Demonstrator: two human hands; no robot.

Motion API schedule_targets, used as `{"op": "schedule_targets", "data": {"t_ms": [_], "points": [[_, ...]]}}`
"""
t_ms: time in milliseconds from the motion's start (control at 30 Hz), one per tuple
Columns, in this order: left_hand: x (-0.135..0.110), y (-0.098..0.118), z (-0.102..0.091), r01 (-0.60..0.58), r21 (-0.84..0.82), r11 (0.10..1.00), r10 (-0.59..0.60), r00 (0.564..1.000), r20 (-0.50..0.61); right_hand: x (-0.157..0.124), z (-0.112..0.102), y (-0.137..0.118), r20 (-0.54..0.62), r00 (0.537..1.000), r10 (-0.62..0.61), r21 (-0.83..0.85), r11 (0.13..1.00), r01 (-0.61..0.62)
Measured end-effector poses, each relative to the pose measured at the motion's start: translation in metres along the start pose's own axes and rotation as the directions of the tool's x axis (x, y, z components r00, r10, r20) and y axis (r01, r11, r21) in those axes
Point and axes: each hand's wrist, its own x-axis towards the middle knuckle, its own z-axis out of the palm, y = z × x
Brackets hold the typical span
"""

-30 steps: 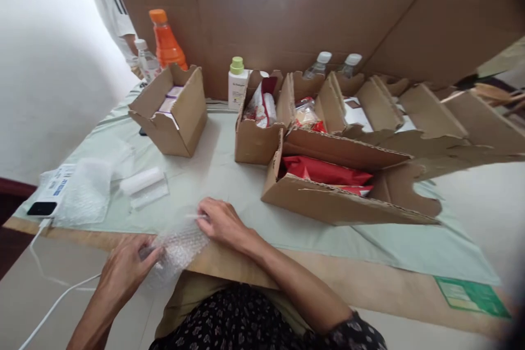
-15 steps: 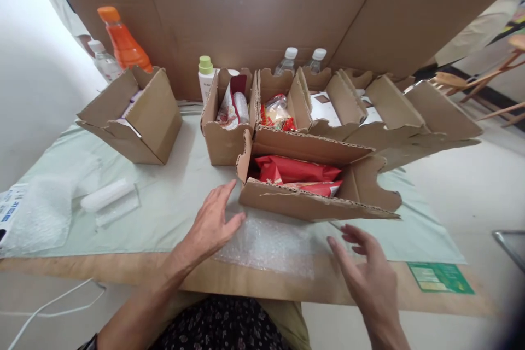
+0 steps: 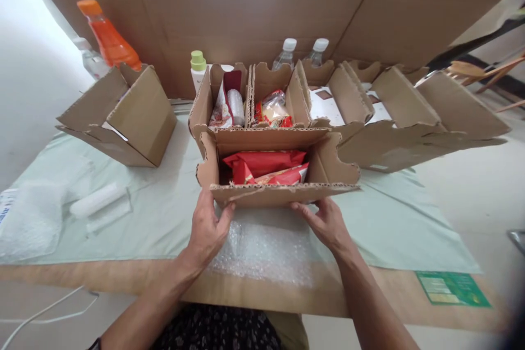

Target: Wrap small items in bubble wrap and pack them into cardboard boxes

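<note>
An open cardboard box (image 3: 283, 194) holding red snack packets (image 3: 262, 164) stands square in front of me on the pale green cloth (image 3: 164, 202). My left hand (image 3: 207, 227) grips its near left corner, thumb against the front wall. My right hand (image 3: 326, 224) holds the near right part of the same wall from below. A sheet of bubble wrap (image 3: 262, 249) lies flat on the table edge between my hands, just under the box.
Behind stand two more open boxes with packets (image 3: 227, 106) (image 3: 273, 109), empty cardboard trays (image 3: 394, 115) to the right, another box (image 3: 123, 115) at left, an orange bottle (image 3: 106, 38), a white bottle (image 3: 197, 68), two water bottles (image 3: 301, 52). A foam roll (image 3: 96, 200) and more bubble wrap (image 3: 30, 221) lie left.
The bubble wrap was laid flat on the table edge. Both hands then moved up and took hold of the box with red packets, which has turned square to me and moved left.
</note>
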Motion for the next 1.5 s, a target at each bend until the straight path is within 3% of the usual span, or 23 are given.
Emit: {"op": "schedule_targets", "data": {"t_ms": [133, 233, 400, 500, 600, 700, 833, 900, 1000, 1100, 1233, 1500], "points": [[0.015, -0.007, 0.003, -0.028, -0.014, 1.000, 0.029, 0.999, 0.041, 0.000, 0.004, -0.001, -0.020, 0.997, 0.068, 0.041, 0.997, -0.067], [0.006, -0.019, -0.016, -0.029, 0.050, 0.998, 0.023, 0.994, 0.104, -0.028, -0.001, 0.010, -0.012, 0.996, 0.090, -0.010, 0.996, -0.090], [-0.020, -0.040, -0.057, -0.071, 0.366, 0.928, -0.026, 0.967, 0.255, -0.081, -0.004, 0.028, 0.052, 0.994, -0.096, -0.247, 0.963, 0.106], [-0.033, -0.040, -0.056, -0.117, 0.439, 0.891, -0.034, 0.947, 0.320, -0.097, 0.007, 0.021, 0.067, 0.987, -0.148, -0.274, 0.948, 0.161], [-0.043, -0.033, -0.044, -0.138, 0.410, 0.902, -0.018, 0.935, 0.354, -0.108, 0.016, 0.007, 0.036, 0.991, -0.128, -0.236, 0.963, 0.133], [-0.041, -0.031, -0.046, -0.137, 0.383, 0.914, -0.012, 0.932, 0.362, -0.112, 0.009, 0.000, 0.020, 0.995, -0.102, -0.217, 0.971, 0.104], [-0.008, -0.029, -0.065, -0.031, 0.311, 0.950, -0.057, 0.962, 0.267, -0.086, -0.017, -0.002, -0.099, 0.995, -0.027, -0.144, 0.989, 0.013], [0.012, -0.024, -0.064, 0.005, 0.223, 0.975, -0.056, 0.972, 0.227, -0.060, -0.024, -0.007, -0.097, 0.995, 0.012, -0.088, 0.996, -0.020], [0.030, -0.016, -0.040, 0.006, 0.028, 1.000, -0.014, 0.958, 0.286, -0.021, -0.018, -0.016, -0.005, 1.000, -0.008, -0.055, 0.998, 0.007], [0.035, -0.013, -0.009, 0.072, -0.138, 0.988, -0.025, 0.948, 0.316, 0.006, -0.004, -0.017, -0.003, 1.000, -0.005, -0.065, 0.998, 0.005], [0.041, -0.014, 0.010, 0.157, -0.218, 0.963, -0.084, 0.947, 0.309, 0.021, 0.004, -0.008, -0.028, 0.999, 0.020, -0.074, 0.997, -0.023], [0.051, -0.017, 0.004, 0.151, -0.216, 0.965, -0.078, 0.946, 0.315, 0.024, 0.000, -0.006, -0.005, 1.000, -0.005, -0.075, 0.997, 0.004]]}}
